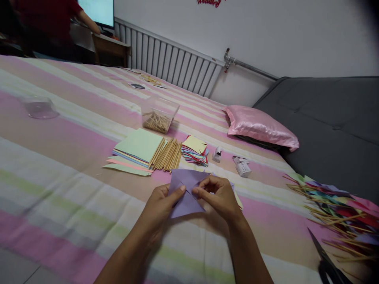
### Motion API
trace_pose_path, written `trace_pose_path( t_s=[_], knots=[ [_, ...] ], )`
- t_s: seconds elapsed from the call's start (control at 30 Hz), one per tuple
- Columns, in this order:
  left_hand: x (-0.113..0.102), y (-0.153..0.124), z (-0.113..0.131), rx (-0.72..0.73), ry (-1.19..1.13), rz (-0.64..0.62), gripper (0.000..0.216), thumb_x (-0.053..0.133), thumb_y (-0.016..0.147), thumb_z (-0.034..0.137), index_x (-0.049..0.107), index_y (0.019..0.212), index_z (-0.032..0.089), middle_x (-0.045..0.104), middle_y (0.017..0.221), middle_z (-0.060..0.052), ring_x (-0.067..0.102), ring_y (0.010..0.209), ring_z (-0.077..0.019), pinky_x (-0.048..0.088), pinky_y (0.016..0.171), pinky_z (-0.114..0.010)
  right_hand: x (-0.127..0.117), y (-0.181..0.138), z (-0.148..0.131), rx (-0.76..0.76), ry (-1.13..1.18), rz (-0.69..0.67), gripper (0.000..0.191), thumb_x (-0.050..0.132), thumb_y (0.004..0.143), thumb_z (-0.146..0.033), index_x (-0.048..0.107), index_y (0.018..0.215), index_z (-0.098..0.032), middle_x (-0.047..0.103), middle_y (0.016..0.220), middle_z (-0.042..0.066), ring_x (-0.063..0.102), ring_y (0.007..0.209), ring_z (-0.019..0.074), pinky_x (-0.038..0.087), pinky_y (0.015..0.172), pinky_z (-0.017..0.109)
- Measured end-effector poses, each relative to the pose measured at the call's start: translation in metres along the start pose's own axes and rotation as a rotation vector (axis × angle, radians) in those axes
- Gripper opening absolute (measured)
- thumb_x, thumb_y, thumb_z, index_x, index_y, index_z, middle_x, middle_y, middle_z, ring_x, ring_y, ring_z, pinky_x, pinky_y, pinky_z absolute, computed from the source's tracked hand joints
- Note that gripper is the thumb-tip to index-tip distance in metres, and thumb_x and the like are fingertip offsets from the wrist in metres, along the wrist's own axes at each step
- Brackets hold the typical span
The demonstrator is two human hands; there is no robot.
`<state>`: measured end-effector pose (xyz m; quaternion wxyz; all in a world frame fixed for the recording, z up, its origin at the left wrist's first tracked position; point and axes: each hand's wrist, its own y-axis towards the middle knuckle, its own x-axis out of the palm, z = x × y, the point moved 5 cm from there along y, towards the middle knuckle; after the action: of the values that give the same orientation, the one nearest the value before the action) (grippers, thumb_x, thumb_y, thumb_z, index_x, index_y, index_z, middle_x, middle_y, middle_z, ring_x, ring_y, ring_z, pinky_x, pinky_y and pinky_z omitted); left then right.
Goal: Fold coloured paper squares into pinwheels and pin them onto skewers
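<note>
A purple square of paper with cut slits running toward its middle is held up over the bed. My left hand grips its left side, the thumb lying on top near the centre. From the right, my right hand pinches the paper close to its middle, thumb against forefinger. Whether anything small sits between those fingertips is hidden. Just beyond the paper lie a row of thin wooden sticks, a stack of large coloured sheets and a pile of smaller cut papers. More papers show partly behind my right hand.
A clear plastic box holds more sticks. Two small white boxes stand right of the papers. At right are finished-looking paper pinwheels on sticks and black scissors. A pink pillow lies behind; a person sits far left.
</note>
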<state>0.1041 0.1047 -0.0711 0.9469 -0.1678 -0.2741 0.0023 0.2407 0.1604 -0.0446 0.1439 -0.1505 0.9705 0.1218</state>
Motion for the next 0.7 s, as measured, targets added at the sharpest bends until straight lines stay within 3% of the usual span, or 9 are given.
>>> trace_pose_path(
  t_s=[0.13, 0.4, 0.7],
  knots=[
    [-0.001, 0.001, 0.002, 0.048, 0.036, -0.005, 0.033, 0.075, 0.063, 0.042, 0.071, 0.073, 0.011, 0.065, 0.062, -0.005, 0.053, 0.054, -0.0121, 0.041, 0.055, -0.023, -0.001, 0.000, -0.001, -0.001, -0.022, 0.000, 0.023, 0.074, 0.067, -0.034, 0.061, 0.060, -0.016, 0.062, 0.056, 0.001, 0.054, 0.049, 0.0110, 0.041, 0.046, 0.022],
    [-0.010, 0.003, 0.008, 0.102, 0.207, 0.121, 0.031, 0.079, 0.054, 0.037, 0.070, 0.069, 0.012, 0.066, 0.065, -0.005, 0.053, 0.055, -0.0143, 0.039, 0.051, -0.024, -0.001, 0.000, 0.000, -0.001, -0.090, -0.032, 0.023, 0.073, 0.068, -0.034, 0.061, 0.060, -0.016, 0.061, 0.055, 0.001, 0.052, 0.048, 0.0106, 0.038, 0.045, 0.021],
    [-0.013, 0.007, 0.001, 0.123, 0.190, 0.087, 0.026, 0.074, 0.060, 0.038, 0.063, 0.058, 0.015, 0.054, 0.050, 0.001, 0.042, 0.045, -0.0090, 0.030, 0.044, -0.020, 0.001, 0.001, 0.000, -0.045, -0.079, -0.099, 0.023, 0.072, 0.070, -0.034, 0.061, 0.061, -0.016, 0.059, 0.056, 0.000, 0.051, 0.050, 0.0105, 0.039, 0.047, 0.021]
  ],
)
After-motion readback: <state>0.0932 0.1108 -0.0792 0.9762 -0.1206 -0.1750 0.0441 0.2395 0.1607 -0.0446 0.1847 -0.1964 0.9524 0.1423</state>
